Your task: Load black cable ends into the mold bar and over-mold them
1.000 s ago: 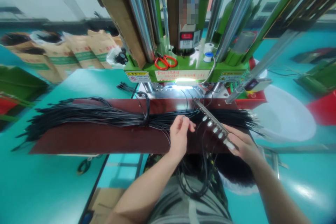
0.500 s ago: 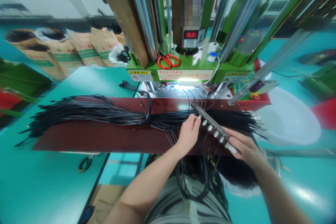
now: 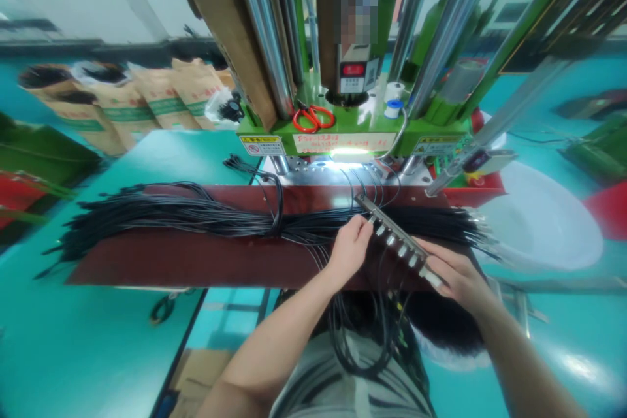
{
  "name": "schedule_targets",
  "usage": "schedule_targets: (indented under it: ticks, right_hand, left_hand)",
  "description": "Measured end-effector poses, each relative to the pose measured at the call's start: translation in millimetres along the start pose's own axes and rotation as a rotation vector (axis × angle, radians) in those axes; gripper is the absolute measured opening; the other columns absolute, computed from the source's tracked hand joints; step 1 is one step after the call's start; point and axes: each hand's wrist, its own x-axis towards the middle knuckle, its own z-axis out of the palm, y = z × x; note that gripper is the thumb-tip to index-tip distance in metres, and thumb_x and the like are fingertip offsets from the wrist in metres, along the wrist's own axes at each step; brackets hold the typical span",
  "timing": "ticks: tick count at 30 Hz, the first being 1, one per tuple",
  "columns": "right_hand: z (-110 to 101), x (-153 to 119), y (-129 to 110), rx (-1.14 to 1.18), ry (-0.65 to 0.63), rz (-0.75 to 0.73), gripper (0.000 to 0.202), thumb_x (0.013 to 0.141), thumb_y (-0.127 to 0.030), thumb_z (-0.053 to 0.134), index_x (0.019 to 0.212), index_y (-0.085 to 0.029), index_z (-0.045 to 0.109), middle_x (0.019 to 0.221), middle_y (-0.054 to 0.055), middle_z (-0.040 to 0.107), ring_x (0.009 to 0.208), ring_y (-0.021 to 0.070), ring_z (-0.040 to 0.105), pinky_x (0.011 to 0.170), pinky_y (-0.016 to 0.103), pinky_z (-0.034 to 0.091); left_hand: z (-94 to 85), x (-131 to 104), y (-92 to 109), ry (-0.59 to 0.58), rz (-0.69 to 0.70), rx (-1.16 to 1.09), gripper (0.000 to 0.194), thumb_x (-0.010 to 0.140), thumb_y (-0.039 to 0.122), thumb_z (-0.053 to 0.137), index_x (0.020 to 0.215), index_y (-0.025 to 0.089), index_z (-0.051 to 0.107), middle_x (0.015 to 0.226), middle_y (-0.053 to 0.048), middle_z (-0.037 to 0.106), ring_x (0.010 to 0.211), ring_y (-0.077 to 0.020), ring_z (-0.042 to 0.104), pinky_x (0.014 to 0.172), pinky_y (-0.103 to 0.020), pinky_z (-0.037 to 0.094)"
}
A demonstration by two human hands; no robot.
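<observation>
My right hand (image 3: pixel 458 274) is closed around the lower right end of a slim metal bar (image 3: pixel 398 232), which slants across the board. A row of short silvery metal connectors (image 3: pixel 390 240) sticks out along its near side. At the bar's upper left end, the thumb and fingers of my left hand (image 3: pixel 351 245) are pinched on one of these connectors; its tip is partly hidden. Thin black cables (image 3: pixel 385 339) hang in loops below the bar, down over my lap. Behind my hands, a long bundle of black cables (image 3: pixel 196 212) lies on the dark red board (image 3: pixel 196 264).
A green press (image 3: pixel 281 125) stands ahead, its lit work area (image 3: pixel 333 173) beyond the board. Red-handled scissors (image 3: pixel 313 119) and a spool (image 3: pixel 393 108) sit on its ledge. To the right is a white tub (image 3: pixel 553 222); paper sacks (image 3: pixel 161 101) stand at the back left.
The camera view has shifted very slightly. Both hands keep their grip, and the bar stays almost in the same place.
</observation>
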Motion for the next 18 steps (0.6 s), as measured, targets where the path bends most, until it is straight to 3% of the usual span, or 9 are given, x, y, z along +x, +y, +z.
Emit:
schedule_targets:
  ticks: [5, 8, 11, 13, 15, 17, 18]
  right_hand:
    - [-0.6, 0.2, 4.8, -0.04, -0.022, -0.021, 0.041, 0.076, -0.041, 0.058, 0.111, -0.022, 0.064, 0.11, 0.007, 0.064, 0.098, 0.0267, 0.06, 0.074, 0.035, 0.054]
    - [-0.7, 0.7, 6.3, -0.13, -0.061, -0.089, 0.045, 0.078, -0.043, 0.056, 0.116, -0.019, 0.061, 0.116, 0.007, 0.061, 0.107, 0.0274, 0.055, 0.093, 0.041, 0.044]
    - [0.7, 0.9, 4.7, -0.159, -0.084, -0.134, 0.047, 0.079, -0.044, 0.056, 0.117, -0.018, 0.06, 0.118, 0.008, 0.06, 0.11, 0.0268, 0.053, 0.098, 0.041, 0.038]
    - [1.5, -0.4, 3.5, -0.113, -0.081, -0.119, 0.047, 0.077, -0.045, 0.057, 0.116, -0.018, 0.061, 0.116, 0.008, 0.061, 0.105, 0.025, 0.056, 0.092, 0.037, 0.043]
    - [-0.9, -3.7, 4.9, -0.043, -0.067, -0.031, 0.05, 0.076, -0.047, 0.057, 0.117, -0.019, 0.059, 0.104, 0.009, 0.066, 0.082, 0.0202, 0.062, 0.068, 0.031, 0.052]
    - [-10.0, -8.9, 10.5, 0.01, -0.048, 0.09, 0.054, 0.075, -0.05, 0.057, 0.12, -0.02, 0.055, 0.082, 0.006, 0.067, 0.051, 0.012, 0.054, 0.041, 0.023, 0.041]
    - [-18.0, -11.8, 14.9, 0.02, -0.027, 0.136, 0.056, 0.074, -0.051, 0.058, 0.12, -0.021, 0.054, 0.073, 0.004, 0.064, 0.042, 0.0087, 0.045, 0.035, 0.02, 0.031]
  left_hand:
    - [-2.0, 2.0, -2.3, -0.021, -0.017, -0.024, 0.027, 0.081, 0.04, 0.045, 0.064, 0.019, 0.046, 0.049, 0.007, 0.038, 0.044, -0.0069, 0.035, 0.045, -0.019, 0.032]
    - [-3.1, 2.6, -4.5, -0.016, -0.034, -0.047, 0.027, 0.08, 0.04, 0.046, 0.063, 0.019, 0.046, 0.049, 0.007, 0.037, 0.044, -0.0069, 0.036, 0.045, -0.019, 0.032]
    - [-2.0, 4.1, -5.5, -0.012, -0.047, -0.063, 0.027, 0.08, 0.04, 0.046, 0.063, 0.018, 0.045, 0.048, 0.007, 0.037, 0.043, -0.0066, 0.035, 0.044, -0.019, 0.032]
    - [0.2, 5.7, -3.8, -0.033, -0.033, -0.061, 0.027, 0.081, 0.039, 0.045, 0.064, 0.018, 0.046, 0.048, 0.007, 0.037, 0.042, -0.0063, 0.035, 0.044, -0.019, 0.033]
    - [2.7, 6.6, 0.5, -0.087, -0.012, -0.049, 0.026, 0.082, 0.039, 0.042, 0.067, 0.018, 0.047, 0.049, 0.007, 0.038, 0.041, -0.0064, 0.036, 0.043, -0.019, 0.033]
    - [4.2, 5.4, 7.2, -0.161, 0.009, -0.046, 0.023, 0.084, 0.038, 0.04, 0.076, 0.018, 0.05, 0.053, 0.006, 0.042, 0.041, -0.0069, 0.04, 0.044, -0.02, 0.036]
    - [4.0, 3.8, 10.9, -0.184, 0.034, -0.042, 0.02, 0.083, 0.036, 0.042, 0.083, 0.019, 0.051, 0.057, 0.005, 0.045, 0.045, -0.0075, 0.044, 0.046, -0.02, 0.038]
